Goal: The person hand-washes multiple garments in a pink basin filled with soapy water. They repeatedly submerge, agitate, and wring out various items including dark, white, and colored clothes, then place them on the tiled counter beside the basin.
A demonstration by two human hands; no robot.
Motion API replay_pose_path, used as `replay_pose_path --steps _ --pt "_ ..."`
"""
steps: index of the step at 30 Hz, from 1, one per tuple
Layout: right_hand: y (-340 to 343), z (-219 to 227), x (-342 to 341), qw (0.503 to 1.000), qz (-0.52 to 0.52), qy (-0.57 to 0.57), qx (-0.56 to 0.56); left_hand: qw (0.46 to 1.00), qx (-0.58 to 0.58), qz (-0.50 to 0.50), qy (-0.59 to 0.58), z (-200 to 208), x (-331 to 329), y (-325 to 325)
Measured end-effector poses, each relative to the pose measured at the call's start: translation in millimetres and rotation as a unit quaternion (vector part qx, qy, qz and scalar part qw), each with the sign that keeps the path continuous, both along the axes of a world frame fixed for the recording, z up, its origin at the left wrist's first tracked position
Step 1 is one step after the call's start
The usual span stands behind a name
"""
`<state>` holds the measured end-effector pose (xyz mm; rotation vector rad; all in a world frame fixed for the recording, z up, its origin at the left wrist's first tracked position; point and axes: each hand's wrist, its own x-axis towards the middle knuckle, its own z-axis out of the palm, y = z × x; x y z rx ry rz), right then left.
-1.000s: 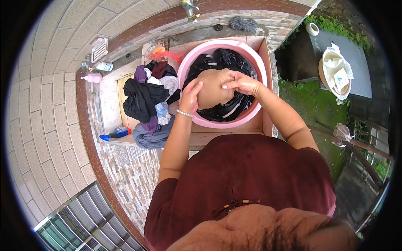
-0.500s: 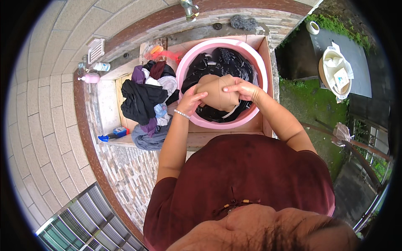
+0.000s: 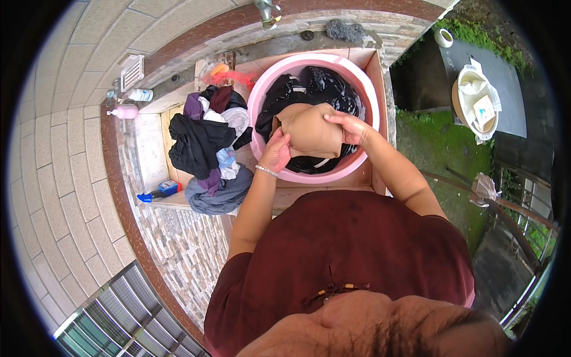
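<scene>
A smooth beige garment (image 3: pixel 312 132), curved like a cup, is stretched between my hands over a round pink tub (image 3: pixel 373 107). My left hand (image 3: pixel 276 153) grips its lower left edge, thumb on top and fingers curled beneath. On the other side, my right hand (image 3: pixel 351 127) pinches the upper right edge with the thumb on the cloth. Under the garment, dark wet clothes (image 3: pixel 324 86) lie in the tub, with some suds on them. What exact kind of garment I hold cannot be made out.
Left of the tub is a heap of clothes (image 3: pixel 199 143) on a tiled ledge. Beside it are a blue brush (image 3: pixel 148 196), a pink bottle (image 3: pixel 126 111) and a white bottle (image 3: pixel 141 94). A tap (image 3: pixel 267 13) and grey scrubber (image 3: pixel 346 31) are at the back.
The beige garment has opened out wider between my hands and now shows a hollow edge at its left. My left hand has shifted slightly down and right; the right hand slightly right.
</scene>
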<state>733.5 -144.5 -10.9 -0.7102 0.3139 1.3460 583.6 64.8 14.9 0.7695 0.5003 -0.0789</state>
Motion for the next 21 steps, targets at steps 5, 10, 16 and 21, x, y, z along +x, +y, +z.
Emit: replay_pose_path --steps 5,10,16,21 --pt "-6.4 -23.2 -15.7 0.986 0.045 -0.136 -0.087 0.968 0.217 -0.026 0.12 -36.0 -1.7 12.4" --pt "-6.0 -32.5 -1.7 0.978 -0.006 -0.172 -0.12 0.891 0.433 -0.052 0.129 -84.9 -19.2 25.5" --pt "-2.4 -5.2 -10.8 0.987 -0.026 -0.153 -0.038 0.984 -0.103 -0.081 0.118 -44.1 -16.4 16.7" --pt "-0.7 -17.7 -6.2 0.962 0.048 -0.239 -0.122 0.992 -0.003 -0.059 0.112 -29.9 -10.5 3.9"
